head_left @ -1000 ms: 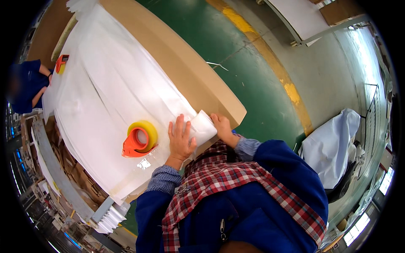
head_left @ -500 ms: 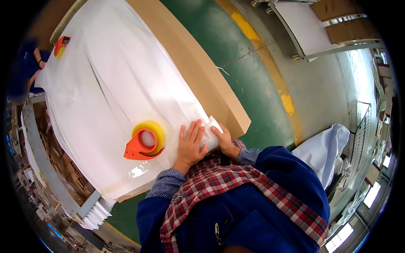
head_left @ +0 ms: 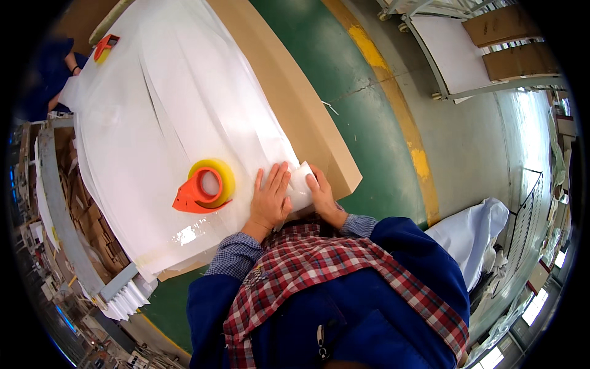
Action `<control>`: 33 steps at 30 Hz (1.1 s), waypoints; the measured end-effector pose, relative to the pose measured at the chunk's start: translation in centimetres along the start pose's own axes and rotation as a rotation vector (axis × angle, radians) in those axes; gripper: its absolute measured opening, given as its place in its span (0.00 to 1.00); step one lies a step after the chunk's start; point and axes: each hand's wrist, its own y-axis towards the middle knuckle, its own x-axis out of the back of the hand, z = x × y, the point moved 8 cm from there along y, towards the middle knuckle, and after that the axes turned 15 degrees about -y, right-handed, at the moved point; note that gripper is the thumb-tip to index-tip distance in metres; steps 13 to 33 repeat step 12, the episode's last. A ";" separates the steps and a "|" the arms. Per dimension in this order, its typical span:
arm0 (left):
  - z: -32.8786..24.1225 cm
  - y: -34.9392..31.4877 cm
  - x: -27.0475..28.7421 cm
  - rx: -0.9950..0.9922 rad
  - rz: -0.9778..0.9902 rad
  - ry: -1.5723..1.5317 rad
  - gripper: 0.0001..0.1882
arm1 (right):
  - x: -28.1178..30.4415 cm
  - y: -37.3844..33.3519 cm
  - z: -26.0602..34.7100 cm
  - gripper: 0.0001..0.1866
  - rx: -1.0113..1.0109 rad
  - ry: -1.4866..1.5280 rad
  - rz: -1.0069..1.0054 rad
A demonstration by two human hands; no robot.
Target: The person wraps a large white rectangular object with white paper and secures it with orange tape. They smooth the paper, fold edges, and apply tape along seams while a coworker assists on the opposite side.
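Note:
A thin white foam sheet (head_left: pixel 178 111) covers a large flat piece lying over brown cardboard (head_left: pixel 289 80). My left hand (head_left: pixel 269 197) lies on the sheet near its close right corner, fingers stretched out and fairly flat. Just right of it, my right hand (head_left: pixel 324 198) grips the folded corner of the sheet, thumb on top and the other fingers round the edge, partly hidden. An orange tape dispenser (head_left: pixel 195 194) with a roll of yellowish tape (head_left: pixel 226 178) rests on the sheet left of my left hand. A shiny strip of clear tape (head_left: pixel 187 234) sits by the near edge.
A second orange tape dispenser (head_left: pixel 106 46) is at the far left, beside another person's arm (head_left: pixel 72 63). Cardboard scraps fill a grey-framed bin (head_left: pixel 52 203) on the left. Green floor (head_left: pixel 319 67) runs along the right, with a cart (head_left: pixel 452 55) beyond.
My right hand has brought the sheet's corner up and inward, so a broader fold shows beside my left hand. My left hand stays flat on the sheet. The view has shifted slightly.

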 end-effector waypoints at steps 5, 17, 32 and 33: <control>-0.3 -0.5 -0.2 0.007 -0.010 0.008 0.29 | 6.7 1.4 -2.3 0.24 -0.182 0.546 -0.162; 0.2 -0.8 -0.6 0.012 -0.030 -0.006 0.30 | -0.5 0.6 1.4 0.21 0.064 0.305 -0.129; 0.2 -0.8 -0.6 0.012 -0.030 -0.006 0.30 | -0.5 0.6 1.4 0.21 0.064 0.305 -0.129; 0.2 -0.8 -0.6 0.012 -0.030 -0.006 0.30 | -0.5 0.6 1.4 0.21 0.064 0.305 -0.129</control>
